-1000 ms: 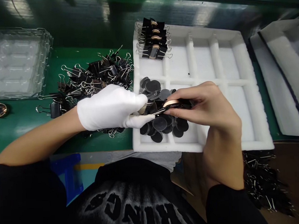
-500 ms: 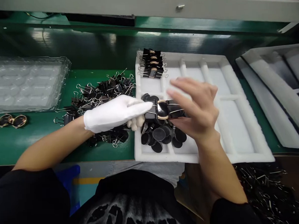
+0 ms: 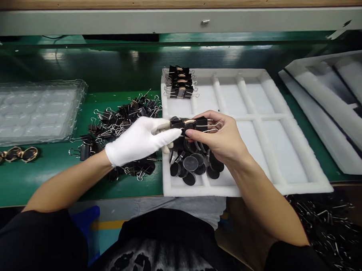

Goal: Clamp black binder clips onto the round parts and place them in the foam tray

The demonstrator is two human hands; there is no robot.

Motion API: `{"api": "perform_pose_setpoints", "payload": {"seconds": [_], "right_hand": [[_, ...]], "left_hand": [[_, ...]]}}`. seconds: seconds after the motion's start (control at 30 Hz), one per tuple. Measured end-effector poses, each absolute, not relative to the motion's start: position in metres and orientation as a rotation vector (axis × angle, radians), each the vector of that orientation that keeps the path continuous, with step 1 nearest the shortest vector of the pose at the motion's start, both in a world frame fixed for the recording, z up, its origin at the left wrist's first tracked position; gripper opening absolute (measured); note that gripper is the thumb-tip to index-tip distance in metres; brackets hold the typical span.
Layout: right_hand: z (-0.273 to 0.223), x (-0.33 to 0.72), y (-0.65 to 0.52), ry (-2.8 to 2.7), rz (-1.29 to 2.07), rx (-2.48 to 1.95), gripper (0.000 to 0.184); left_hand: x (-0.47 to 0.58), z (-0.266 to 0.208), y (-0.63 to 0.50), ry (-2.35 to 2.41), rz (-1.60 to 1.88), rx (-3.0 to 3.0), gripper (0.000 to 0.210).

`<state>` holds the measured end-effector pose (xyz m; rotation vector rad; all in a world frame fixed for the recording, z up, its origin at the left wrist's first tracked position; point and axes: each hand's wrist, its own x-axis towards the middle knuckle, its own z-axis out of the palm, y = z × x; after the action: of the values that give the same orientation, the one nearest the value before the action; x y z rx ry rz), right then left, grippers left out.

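Clipped pieces (image 3: 181, 82) in central foam tray (image 3: 258, 117): four
Clipped piece (image 3: 189, 122) above tray: one
Gold-rimmed pieces (image 3: 13, 154) left of tray: three
Discs (image 3: 190, 163) in tray: uncountable

Around the white tray (image 3: 198, 190), light is moderate and quite even. Behind it, the glossy green panel (image 3: 106, 65) shows pale glare patches; below its right corner, the clip pile (image 3: 331, 224) looks dim.
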<state>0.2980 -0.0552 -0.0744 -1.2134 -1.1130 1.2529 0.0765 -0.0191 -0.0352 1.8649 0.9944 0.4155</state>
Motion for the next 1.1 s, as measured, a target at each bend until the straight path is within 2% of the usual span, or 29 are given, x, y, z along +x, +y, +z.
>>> {"api": "perform_pose_setpoints", "payload": {"seconds": [0.2,0.37,0.4,0.53,0.73,0.9,1.1], "right_hand": [[-0.075,0.305,-0.053,-1.184,1.309,-1.178,0.046],[-0.076,0.326,-0.041,-1.253,1.065,-1.161,0.070],[-0.078,0.329,-0.038,-1.204,0.978,-1.195,0.068],[-0.089,0.334,-0.027,-1.125,0.828,-1.390,0.043],[-0.086,0.332,-0.036,-1.763,0.603,-1.712,0.022],[-0.077,0.335,-0.049,-2.128,0.566,-1.794,0.030],[-0.082,0.336,-0.048,-2.133,0.594,-1.812,0.039]], "left_hand": [[0.075,-0.028,-0.019,0.985,0.324,1.944,0.041],[0.079,-0.022,0.027,1.110,0.373,2.364,0.040],[0.083,-0.023,0.039,1.167,0.374,2.430,0.041],[0.105,-0.038,0.081,1.343,0.231,2.585,0.047],[0.125,-0.061,0.101,1.546,-0.024,2.859,0.048],[0.132,-0.063,0.094,1.645,-0.159,2.924,0.050],[0.137,-0.056,0.084,1.663,-0.083,2.929,0.053]]}}
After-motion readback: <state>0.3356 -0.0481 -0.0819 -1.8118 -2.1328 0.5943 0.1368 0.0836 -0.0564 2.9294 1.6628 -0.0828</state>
